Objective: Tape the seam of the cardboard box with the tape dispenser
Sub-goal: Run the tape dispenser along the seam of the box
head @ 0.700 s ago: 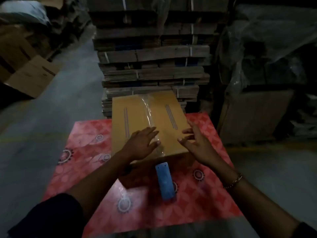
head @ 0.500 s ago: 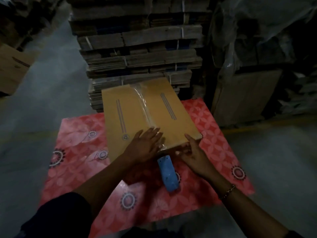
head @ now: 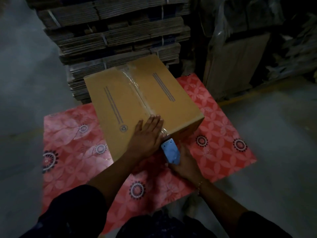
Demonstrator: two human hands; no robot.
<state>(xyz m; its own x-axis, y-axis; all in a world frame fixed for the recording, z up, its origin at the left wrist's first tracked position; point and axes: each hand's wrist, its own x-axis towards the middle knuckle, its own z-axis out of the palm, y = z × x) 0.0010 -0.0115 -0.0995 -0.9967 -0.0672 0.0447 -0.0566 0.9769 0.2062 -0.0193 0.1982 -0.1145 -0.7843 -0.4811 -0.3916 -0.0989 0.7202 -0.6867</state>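
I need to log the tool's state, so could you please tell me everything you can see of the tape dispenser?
The tape dispenser is a light blue, plastic-looking body with a serrated metal cutter at its far end. It sits at the box's near edge, cutter against the clear tape that runs along the top seam and folds over that edge. The right hand grips it from below and behind; the left hand lies flat on the box beside it. Its roll is hidden.
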